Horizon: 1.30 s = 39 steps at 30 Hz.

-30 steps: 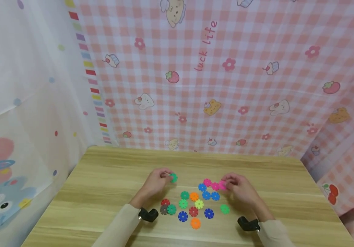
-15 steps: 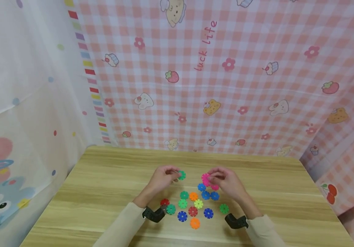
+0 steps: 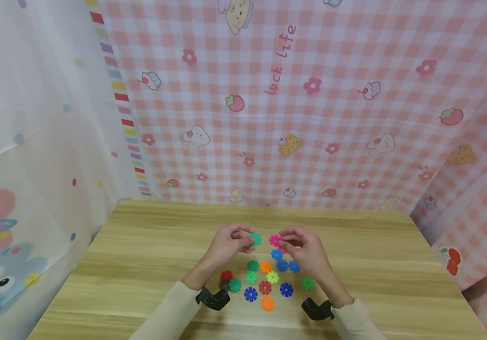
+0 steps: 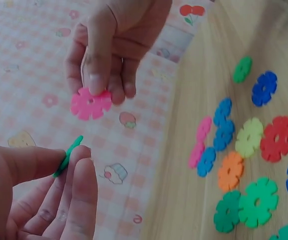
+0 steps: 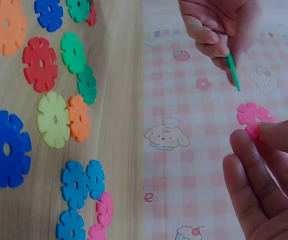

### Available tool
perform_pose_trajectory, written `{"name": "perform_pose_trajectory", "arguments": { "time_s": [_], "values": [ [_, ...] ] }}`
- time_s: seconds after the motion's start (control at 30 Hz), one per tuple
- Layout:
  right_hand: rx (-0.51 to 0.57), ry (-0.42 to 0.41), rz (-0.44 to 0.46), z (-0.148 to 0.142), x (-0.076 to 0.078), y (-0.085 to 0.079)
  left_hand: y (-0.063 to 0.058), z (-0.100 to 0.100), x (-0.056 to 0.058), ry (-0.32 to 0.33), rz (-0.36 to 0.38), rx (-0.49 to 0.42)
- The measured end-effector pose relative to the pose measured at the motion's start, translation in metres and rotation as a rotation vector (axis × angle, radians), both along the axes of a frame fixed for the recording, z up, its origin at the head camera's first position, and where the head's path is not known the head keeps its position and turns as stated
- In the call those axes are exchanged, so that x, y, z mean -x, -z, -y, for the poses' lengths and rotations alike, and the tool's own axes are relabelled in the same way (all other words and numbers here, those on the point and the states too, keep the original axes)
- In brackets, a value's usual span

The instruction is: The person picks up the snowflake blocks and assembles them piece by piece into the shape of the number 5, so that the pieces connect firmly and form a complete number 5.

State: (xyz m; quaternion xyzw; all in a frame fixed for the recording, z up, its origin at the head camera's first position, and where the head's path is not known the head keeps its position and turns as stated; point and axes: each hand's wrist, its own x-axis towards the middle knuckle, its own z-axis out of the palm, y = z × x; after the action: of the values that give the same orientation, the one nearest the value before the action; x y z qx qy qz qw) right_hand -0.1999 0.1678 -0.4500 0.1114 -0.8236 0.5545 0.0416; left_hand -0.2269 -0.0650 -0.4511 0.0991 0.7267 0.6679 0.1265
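Pinched between the thumb and fingers of my left hand (image 3: 227, 245) is a green snowflake disc (image 3: 256, 239), a flat round piece with notches around its rim. It appears nearly edge-on in both wrist views. My right hand (image 3: 308, 249) pinches a pink snowflake disc (image 4: 91, 104) by its edge, its face turned toward the left wrist camera. The two discs are held up above the table, close together but apart, with notched edges facing each other. Two more pink discs (image 4: 203, 129) lie on the table below, partly covered by my right hand in the head view.
Several loose snowflake discs lie flat on the wooden table (image 3: 150, 245) in front of me: blue (image 3: 286, 290), orange (image 3: 268, 303), yellow (image 3: 272, 277), red (image 3: 265, 287) and green (image 3: 307, 283). A checkered pink curtain (image 3: 252, 123) hangs behind the table's far edge.
My right hand has lifted the pink disc from beside the other pinks and moved it left. My left hand has carried the green disc right, narrowing the gap between them.
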Motion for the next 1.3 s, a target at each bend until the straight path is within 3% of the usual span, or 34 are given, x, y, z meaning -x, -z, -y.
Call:
{"name": "perform_pose_trajectory", "arguments": {
  "time_s": [0.4,0.83,1.07,1.3],
  "values": [
    [-0.061,-0.014,-0.150,0.010,-0.002,0.003,-0.006,-0.005,-0.008,-0.008,0.033,-0.051],
    [-0.113,-0.073,-0.377,0.011,-0.010,0.007,-0.003,-0.011,-0.015,-0.090,0.041,-0.136],
    [-0.220,-0.074,-0.521,0.010,-0.011,0.004,-0.004,-0.013,-0.019,-0.086,0.042,-0.157],
    [-0.260,-0.074,-0.577,0.010,-0.013,0.006,0.000,-0.013,-0.021,-0.063,0.040,-0.178]
  ]
}}
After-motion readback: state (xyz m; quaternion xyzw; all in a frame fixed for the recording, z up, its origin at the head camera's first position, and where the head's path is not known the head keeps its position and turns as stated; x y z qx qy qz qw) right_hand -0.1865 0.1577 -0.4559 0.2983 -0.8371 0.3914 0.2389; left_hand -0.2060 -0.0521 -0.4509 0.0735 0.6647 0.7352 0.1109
